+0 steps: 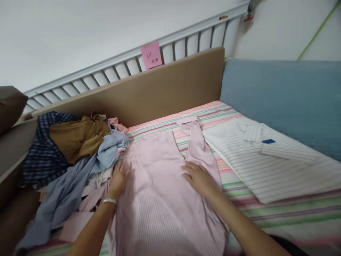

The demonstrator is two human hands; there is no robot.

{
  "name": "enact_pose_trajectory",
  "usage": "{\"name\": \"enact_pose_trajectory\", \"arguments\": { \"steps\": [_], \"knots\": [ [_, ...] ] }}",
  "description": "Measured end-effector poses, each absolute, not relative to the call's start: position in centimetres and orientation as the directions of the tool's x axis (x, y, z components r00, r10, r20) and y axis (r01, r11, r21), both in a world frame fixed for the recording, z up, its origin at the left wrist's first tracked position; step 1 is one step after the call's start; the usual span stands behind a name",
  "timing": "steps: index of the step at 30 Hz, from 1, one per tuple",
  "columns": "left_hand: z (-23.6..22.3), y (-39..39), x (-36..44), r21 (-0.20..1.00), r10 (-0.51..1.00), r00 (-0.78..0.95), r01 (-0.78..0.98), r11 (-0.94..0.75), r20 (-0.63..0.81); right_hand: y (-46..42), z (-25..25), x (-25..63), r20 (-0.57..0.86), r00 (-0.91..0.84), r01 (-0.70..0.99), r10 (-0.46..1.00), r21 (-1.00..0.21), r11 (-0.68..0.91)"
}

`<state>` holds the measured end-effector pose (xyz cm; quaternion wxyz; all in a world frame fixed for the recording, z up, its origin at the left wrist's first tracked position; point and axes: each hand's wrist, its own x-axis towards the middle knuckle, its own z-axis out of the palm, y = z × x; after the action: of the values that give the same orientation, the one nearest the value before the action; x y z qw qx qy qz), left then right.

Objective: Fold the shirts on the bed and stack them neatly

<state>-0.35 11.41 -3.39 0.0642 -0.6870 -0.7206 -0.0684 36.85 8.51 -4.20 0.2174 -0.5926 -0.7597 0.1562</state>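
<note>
A pale pink striped shirt [160, 192] lies spread on the striped sheet, its body toward me. One sleeve [196, 140] runs up along its right side, with the cuff near the top. My left hand [119, 179], a silver bracelet at its wrist, rests at the shirt's left edge with fingers extended. On the right part of the shirt my right hand [201, 177] lies flat, fingers apart, beside the base of that sleeve. Neither hand grips anything. The shirt's lower end runs out of view.
To the left is a heap of clothes with a mustard garment [77, 137], a navy checked one [48, 153] and a grey-blue one [69, 192]. A folded white striped shirt [277, 163] lies right. Behind stand a beige board [176, 81] and a blue padded panel [282, 96].
</note>
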Motion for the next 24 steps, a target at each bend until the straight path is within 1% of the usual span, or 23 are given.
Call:
{"name": "enact_pose_trajectory", "arguments": {
  "steps": [2,4,6,8,10,11,14,16,17,19,20,21,23,24],
  "knots": [
    [-2.6,9.0,1.6,0.007,0.971,0.054,0.998,-0.057,0.232,8.9,-3.8,38.1,0.240,-0.041,0.867,0.970,-0.475,0.154],
    [-2.7,5.1,3.9,-0.002,0.954,0.168,0.985,-0.173,0.249,8.7,-3.2,39.7,0.282,0.157,0.900,0.946,-0.436,-0.019],
    [-3.6,0.7,5.5,0.014,0.947,0.187,0.980,-0.197,0.261,8.0,-2.7,41.2,0.249,0.306,0.896,0.919,-0.401,-0.189],
    [-4.7,-3.2,6.0,0.074,0.951,0.108,0.988,-0.135,0.288,7.1,-2.4,42.2,0.165,0.377,0.871,0.911,-0.399,-0.288],
    [-5.3,-6.2,5.7,0.190,0.950,0.010,0.979,-0.073,0.311,6.2,-2.3,42.5,0.064,0.387,0.841,0.920,-0.434,-0.324],
    [-5.3,-7.4,5.4,0.269,0.948,-0.022,0.961,-0.068,0.318,5.8,-2.3,42.4,0.005,0.385,0.820,0.923,-0.460,-0.340],
    [-4.4,-10.5,4.2,0.574,0.941,-0.162,0.818,-0.040,0.297,4.9,-2.2,41.9,-0.173,0.343,0.711,0.923,-0.595,-0.376],
    [-3.7,-12.8,3.4,0.769,0.914,-0.345,0.636,0.061,0.212,4.2,-2.0,41.7,-0.238,0.290,0.637,0.927,-0.675,-0.372],
    [-3.5,-14.0,3.1,0.840,0.885,-0.443,0.527,0.129,0.141,3.7,-1.9,41.7,-0.254,0.265,0.611,0.930,-0.702,-0.366],
    [-3.6,-16.6,2.7,0.936,0.805,-0.592,0.263,0.235,-0.036,2.1,-1.8,41.9,-0.301,0.225,0.571,0.927,-0.730,-0.376],
    [-3.9,-17.7,2.7,0.956,0.773,-0.616,0.110,0.273,-0.149,0.9,-1.8,42.1,-0.335,0.192,0.523,0.922,-0.760,-0.385],
    [-4.3,-18.8,2.8,0.948,0.750,-0.600,-0.046,0.314,-0.278,-0.4,-2.0,42.2,-0.366,0.148,0.457,0.919,-0.798,-0.392],
    [-5.4,-20.1,3.5,0.852,0.725,-0.448,-0.314,0.419,-0.522,-3.2,-2.8,42.1,-0.380,0.042,0.300,0.924,-0.878,-0.374],
    [-5.9,-20.4,4.1,0.788,0.717,-0.347,-0.391,0.475,-0.605,-4.6,-3.4,41.9,-0.362,-0.006,0.230,0.932,-0.908,-0.351]
  ]
}}
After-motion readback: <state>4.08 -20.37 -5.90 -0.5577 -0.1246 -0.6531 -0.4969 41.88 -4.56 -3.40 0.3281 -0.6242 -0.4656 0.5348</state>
